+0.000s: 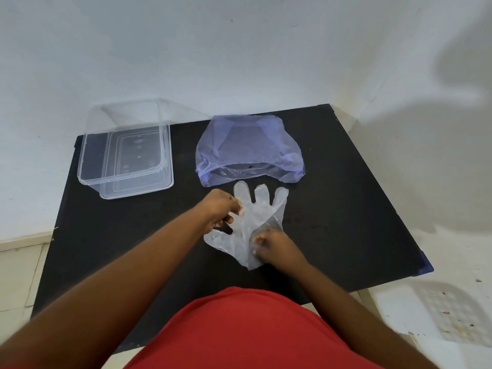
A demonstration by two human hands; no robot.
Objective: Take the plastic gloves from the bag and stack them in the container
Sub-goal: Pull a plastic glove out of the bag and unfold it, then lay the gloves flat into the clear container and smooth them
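Clear plastic glove [255, 217] lies flat on the black table [346, 198], just before the blue bag [247, 145]. My left hand [221, 211] pinches its edge; my right hand [274, 246] pinches the cuff. Featherlight, limp, slippery film, I judge; best held at the cuff. Container [125, 153] empty.

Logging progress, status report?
Left hand and right hand both pinching one glove on table. Container empty. Nothing in the way.

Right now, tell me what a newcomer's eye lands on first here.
Both hands, left hand and right hand, pinch a clear plastic glove at the middle of the black table. Behind it lies a bluish plastic bag, mouth toward the person; an empty clear container sits far left.
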